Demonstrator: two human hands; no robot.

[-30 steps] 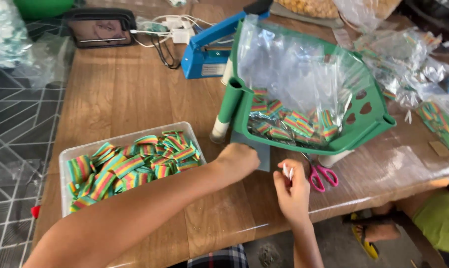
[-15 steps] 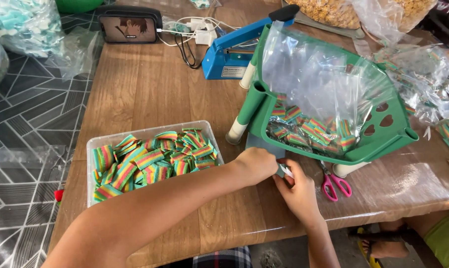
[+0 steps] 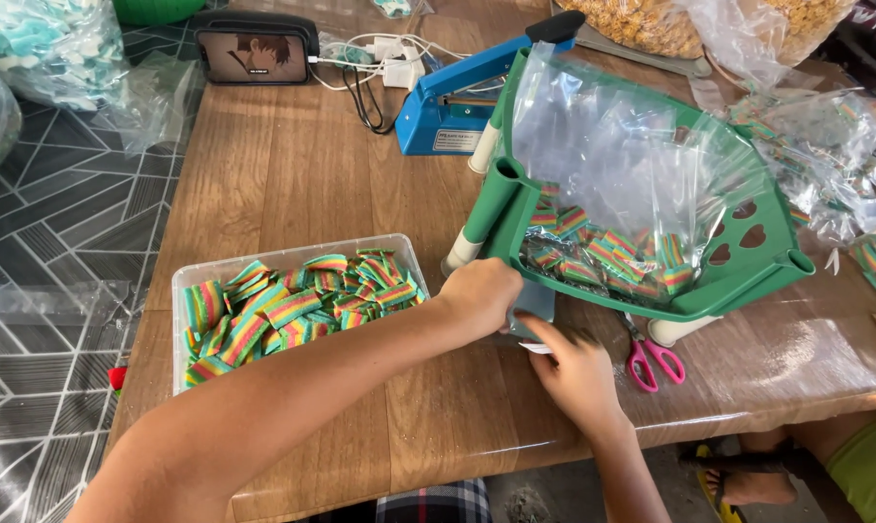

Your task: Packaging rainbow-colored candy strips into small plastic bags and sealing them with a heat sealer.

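Small clear plastic bag [image 3: 533, 312] lies flat on the table [image 3: 292, 184] edge, under the green basket [image 3: 748, 281]. Thin, limp, slick film, near weightless; probably best pinched at the open edge. Left hand [image 3: 481, 295] presses it, fingers curled together; right hand [image 3: 578, 373] fingertips pinch its near edge. Rainbow candy tub [image 3: 181, 281] left, pink scissors [image 3: 651, 360] right.
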